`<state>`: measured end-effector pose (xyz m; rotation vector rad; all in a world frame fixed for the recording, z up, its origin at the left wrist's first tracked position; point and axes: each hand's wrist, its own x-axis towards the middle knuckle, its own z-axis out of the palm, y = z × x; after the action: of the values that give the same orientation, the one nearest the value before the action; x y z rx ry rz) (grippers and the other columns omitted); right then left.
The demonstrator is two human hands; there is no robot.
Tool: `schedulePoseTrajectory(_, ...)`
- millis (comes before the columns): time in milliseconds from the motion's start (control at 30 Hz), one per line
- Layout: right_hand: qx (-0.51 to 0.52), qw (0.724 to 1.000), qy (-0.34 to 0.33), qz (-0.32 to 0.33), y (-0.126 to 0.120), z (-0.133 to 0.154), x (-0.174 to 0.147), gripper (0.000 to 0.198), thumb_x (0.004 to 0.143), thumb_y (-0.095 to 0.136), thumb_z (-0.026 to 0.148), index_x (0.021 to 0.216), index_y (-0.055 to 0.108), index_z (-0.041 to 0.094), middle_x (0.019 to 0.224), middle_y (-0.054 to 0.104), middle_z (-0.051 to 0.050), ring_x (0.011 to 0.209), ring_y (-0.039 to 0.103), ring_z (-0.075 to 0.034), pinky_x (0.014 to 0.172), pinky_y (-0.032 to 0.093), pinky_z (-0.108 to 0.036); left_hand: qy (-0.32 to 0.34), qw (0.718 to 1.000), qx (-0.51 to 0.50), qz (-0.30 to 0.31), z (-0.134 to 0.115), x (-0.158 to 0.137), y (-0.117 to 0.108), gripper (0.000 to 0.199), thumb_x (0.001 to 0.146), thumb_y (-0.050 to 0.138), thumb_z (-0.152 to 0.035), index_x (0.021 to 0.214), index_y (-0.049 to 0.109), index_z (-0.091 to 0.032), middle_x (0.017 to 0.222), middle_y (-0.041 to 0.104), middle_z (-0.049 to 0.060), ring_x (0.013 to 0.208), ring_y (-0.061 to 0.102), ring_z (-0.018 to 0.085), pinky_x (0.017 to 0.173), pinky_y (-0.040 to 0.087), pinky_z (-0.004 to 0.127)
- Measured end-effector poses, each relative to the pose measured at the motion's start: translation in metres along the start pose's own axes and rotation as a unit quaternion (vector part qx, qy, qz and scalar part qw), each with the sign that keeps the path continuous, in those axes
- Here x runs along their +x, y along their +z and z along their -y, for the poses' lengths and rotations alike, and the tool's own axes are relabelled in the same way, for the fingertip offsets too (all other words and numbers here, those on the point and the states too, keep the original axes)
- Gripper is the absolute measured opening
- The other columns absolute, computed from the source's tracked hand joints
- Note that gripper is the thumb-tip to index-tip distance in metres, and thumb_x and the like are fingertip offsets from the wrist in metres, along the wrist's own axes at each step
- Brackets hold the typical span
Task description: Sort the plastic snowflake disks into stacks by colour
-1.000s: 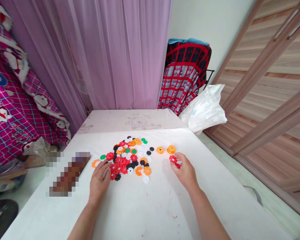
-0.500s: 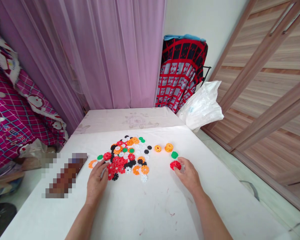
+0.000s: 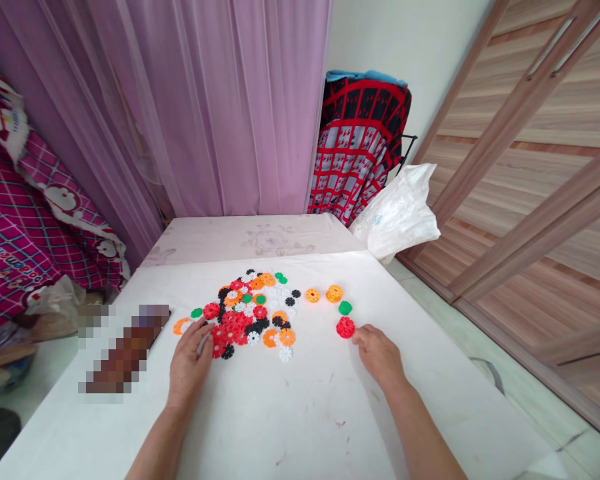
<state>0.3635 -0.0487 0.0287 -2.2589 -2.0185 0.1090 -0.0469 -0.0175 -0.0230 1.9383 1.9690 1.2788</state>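
A loose pile of notched plastic discs [image 3: 235, 323] in red, orange, white, black and green lies left of centre on the table. My left hand [image 3: 191, 357] rests at its near left edge, thumb apart from the fingers, beside red discs; nothing shows in its grasp. Right of the pile stands a small stack of red discs [image 3: 345, 327]. My right hand [image 3: 383, 353] is just to the right of that stack, fingers loosely bent and holding nothing visible. Behind the red stack sit green discs [image 3: 345, 308], a stack of orange discs [image 3: 335, 293] and another orange disc [image 3: 312, 295].
A blurred-out flat object [image 3: 125, 350] lies on the table [image 3: 305, 427] at the left. Beyond the right table edge are a white plastic bag [image 3: 397, 213] and a wooden wardrobe [image 3: 520, 180]. A purple curtain [image 3: 240, 113] hangs behind the table.
My right hand has let go of the red discs and drawn back slightly to the right. My left hand stays by the pile. The view has shifted a little.
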Motion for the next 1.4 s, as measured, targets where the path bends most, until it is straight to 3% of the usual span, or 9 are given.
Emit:
schedulePoseTrajectory(200,0.010,1.000,0.025,-0.003,0.003,-0.002,0.000,0.027,0.086,0.041,0.008,0.083,0.063,0.024,0.097,0.066,-0.001,0.090,0.061,-0.014,0.069,0.039,-0.023,-0.001,1.000,-0.005,-0.008,0.001,0.000,0.001,0.038,0.088,0.044,-0.044,0.104,0.072,-0.023,0.125,0.066,0.008,0.119,0.059,0.027,0.103,0.047,0.044)
schedulePoseTrajectory(300,0.086,0.993,0.078,-0.022,0.007,-0.004,0.002,0.020,0.083,0.047,0.015,0.097,0.060,0.023,0.097,0.066,-0.002,0.085,0.063,-0.015,0.073,0.043,-0.025,-0.004,1.000,-0.005,-0.008,0.003,-0.001,0.002,0.037,0.088,0.045,-0.044,0.105,0.071,-0.024,0.126,0.066,0.007,0.120,0.059,0.026,0.103,0.047,0.044)
schedulePoseTrajectory(500,0.207,0.973,0.074,-0.067,0.024,0.003,0.009,0.052,0.073,0.060,0.035,0.122,0.047,0.022,0.115,0.065,-0.007,0.098,0.063,-0.021,0.084,0.048,-0.033,-0.006,1.000,-0.004,-0.006,0.003,-0.001,0.003,0.037,0.087,0.045,-0.044,0.105,0.071,-0.025,0.128,0.065,0.006,0.121,0.058,0.026,0.104,0.046,0.045)
schedulePoseTrajectory(633,0.231,0.966,0.069,-0.093,0.031,0.001,0.009,0.054,0.072,0.058,0.041,0.122,0.048,0.022,0.112,0.066,-0.008,0.095,0.064,-0.023,0.085,0.048,-0.037,-0.010,1.000,-0.006,-0.004,0.001,0.000,0.002,0.039,0.087,0.045,-0.045,0.105,0.071,-0.024,0.127,0.065,0.007,0.120,0.059,0.026,0.104,0.047,0.045)
schedulePoseTrajectory(767,0.252,0.957,0.074,-0.120,0.016,-0.008,0.025,0.042,0.076,0.053,0.050,0.109,0.055,0.023,0.110,0.066,-0.007,0.096,0.064,-0.023,0.085,0.049,-0.037,-0.008,1.000,-0.007,-0.001,0.001,0.001,0.002,0.038,0.087,0.045,-0.044,0.104,0.072,-0.024,0.127,0.066,0.007,0.120,0.059,0.026,0.103,0.047,0.044)
schedulePoseTrajectory(833,0.228,0.962,0.074,-0.133,0.001,-0.009,0.043,0.046,0.077,0.054,0.048,0.115,0.054,0.023,0.118,0.064,-0.008,0.106,0.061,-0.024,0.091,0.047,-0.038,-0.005,1.000,-0.008,0.000,0.001,0.001,0.003,0.038,0.086,0.044,-0.044,0.104,0.072,-0.024,0.126,0.066,0.007,0.120,0.059,0.026,0.103,0.047,0.044)
schedulePoseTrajectory(1000,0.088,0.996,0.014,0.015,-0.038,0.012,0.099,0.077,0.072,0.062,0.032,0.143,0.034,0.020,0.135,0.054,-0.011,0.121,0.054,-0.025,0.098,0.042,-0.034,-0.005,1.000,-0.007,-0.002,0.003,0.002,0.004,0.039,0.086,0.044,-0.044,0.103,0.072,-0.023,0.126,0.066,0.008,0.119,0.059,0.026,0.103,0.047,0.044)
schedulePoseTrajectory(1133,-0.029,0.988,-0.048,0.145,-0.045,0.032,0.124,0.079,0.071,0.063,0.030,0.145,0.034,0.024,0.135,0.054,-0.011,0.113,0.060,-0.024,0.087,0.045,-0.030,-0.009,1.000,-0.005,-0.003,0.001,0.001,0.003,0.038,0.086,0.045,-0.044,0.103,0.072,-0.024,0.126,0.066,0.006,0.119,0.059,0.025,0.103,0.047,0.042)
schedulePoseTrajectory(1400,-0.093,0.978,-0.091,0.166,-0.031,0.038,0.142,0.049,0.069,0.066,0.019,0.117,0.061,0.023,0.116,0.064,-0.011,0.103,0.064,-0.025,0.078,0.044,-0.028,-0.010,1.000,0.004,-0.002,0.000,0.000,0.002,0.036,0.086,0.045,-0.043,0.102,0.072,-0.025,0.126,0.066,0.006,0.120,0.059,0.026,0.104,0.047,0.043)
